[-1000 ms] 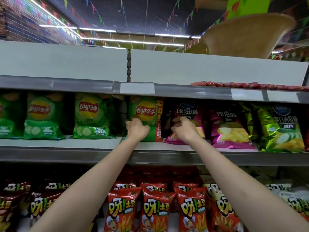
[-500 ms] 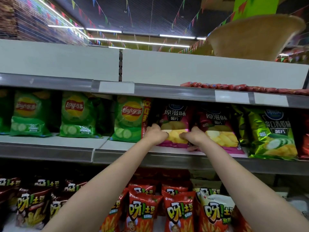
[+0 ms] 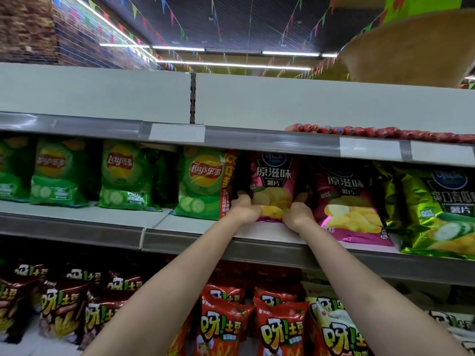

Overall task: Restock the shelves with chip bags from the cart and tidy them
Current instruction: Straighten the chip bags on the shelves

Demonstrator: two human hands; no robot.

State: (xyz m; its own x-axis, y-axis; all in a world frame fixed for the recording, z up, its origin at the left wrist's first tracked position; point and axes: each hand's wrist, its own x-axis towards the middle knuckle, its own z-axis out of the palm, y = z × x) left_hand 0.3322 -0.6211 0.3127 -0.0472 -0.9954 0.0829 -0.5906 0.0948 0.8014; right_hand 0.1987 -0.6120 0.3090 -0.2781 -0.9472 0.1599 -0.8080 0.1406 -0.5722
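Observation:
A pink chip bag (image 3: 273, 181) stands upright on the middle shelf (image 3: 195, 224). My left hand (image 3: 243, 208) grips its lower left corner and my right hand (image 3: 298, 214) grips its lower right corner, fingers curled round the bag's bottom edge. A second pink bag (image 3: 349, 199) stands just to its right, leaning a little. A green Lay's bag (image 3: 203, 183) stands directly to the left, close to my left hand.
More green Lay's bags (image 3: 126, 176) line the shelf to the left; a yellow-green bag (image 3: 442, 209) stands at the right. Red and dark fries bags (image 3: 280, 327) fill the shelf below. A row of red sausages (image 3: 385, 131) lies on the top shelf.
Both hands moved right from the green Lay's bag onto the pink bag and now hold its bottom corners. The view has drawn closer to the shelf.

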